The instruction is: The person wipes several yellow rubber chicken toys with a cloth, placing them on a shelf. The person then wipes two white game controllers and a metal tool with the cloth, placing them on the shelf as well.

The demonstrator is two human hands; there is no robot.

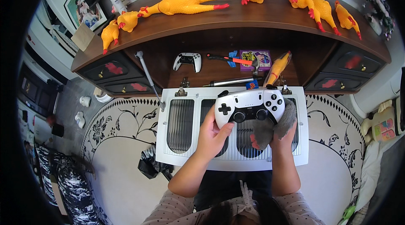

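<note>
A white and black game controller [250, 103] is held up above the white cabinet door [177, 158], its buttons and two thumbsticks facing up. My left hand [215, 130] grips its left handle, thumb at the lower edge. On the other side my right hand [283, 133] is wrapped in a grey cloth [286, 119], which lies against the right handle and hangs below it. The cloth covers most of the right fingers. The door is folded down flat and has ribbed glass panels [180, 127].
Inside the wooden cabinet lie a second controller [187, 62], a claw hammer [234, 59], a hand pump [235, 81], a purple box [264, 55] and a bagged rubber chicken [278, 68]. A gas strut [148, 78] props the door's left side. Several rubber chickens [186, 2] sit on top.
</note>
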